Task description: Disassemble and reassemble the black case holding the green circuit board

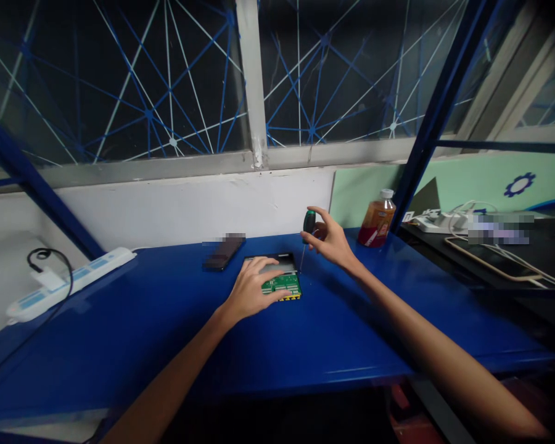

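A green circuit board with yellow parts along its near edge lies in or against a dark case on the blue table. My left hand rests over the left side of the board and case, its fingers and thumb gripping them. My right hand holds a screwdriver with a green and black handle, its fingers closed round the handle. The screwdriver stands nearly upright, its thin shaft pointing down beside the right edge of the case. Whether the tip touches anything is too small to tell.
Behind the board lies a dark phone-like object. A white power strip with a black cable is at the left. A bottle stands back right, near a blue post. Further right, a phone and cables lie on a black surface.
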A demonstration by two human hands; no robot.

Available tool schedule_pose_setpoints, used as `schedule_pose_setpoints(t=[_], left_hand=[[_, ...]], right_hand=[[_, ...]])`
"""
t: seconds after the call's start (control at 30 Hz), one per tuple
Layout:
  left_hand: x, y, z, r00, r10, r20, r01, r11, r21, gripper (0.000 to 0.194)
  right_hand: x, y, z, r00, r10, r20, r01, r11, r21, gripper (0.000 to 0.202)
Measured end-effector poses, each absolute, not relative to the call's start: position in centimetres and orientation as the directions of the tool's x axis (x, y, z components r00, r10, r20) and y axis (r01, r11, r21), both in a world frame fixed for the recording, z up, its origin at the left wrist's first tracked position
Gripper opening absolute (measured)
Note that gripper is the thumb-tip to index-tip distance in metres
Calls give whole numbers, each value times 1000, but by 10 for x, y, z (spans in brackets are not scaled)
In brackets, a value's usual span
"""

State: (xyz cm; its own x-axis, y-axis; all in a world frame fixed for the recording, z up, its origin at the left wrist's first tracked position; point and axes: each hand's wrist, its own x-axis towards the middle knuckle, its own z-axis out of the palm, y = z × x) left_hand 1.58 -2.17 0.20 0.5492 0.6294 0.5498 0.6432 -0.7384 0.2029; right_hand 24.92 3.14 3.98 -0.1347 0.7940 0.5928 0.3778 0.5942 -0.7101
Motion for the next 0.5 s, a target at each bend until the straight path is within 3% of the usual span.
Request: schedule_pose_setpoints(t=[0.23, 0.5], left_hand=[[26, -23, 1, 433, 668, 605, 560, -725, 401, 23], [24, -19, -1, 356, 681, 640, 505, -717, 481, 7]], right_hand=[[226, 15, 43, -111, 799, 591, 42, 598, -800, 68], [213, 6, 41, -77, 792, 606, 30, 609, -792, 67]])
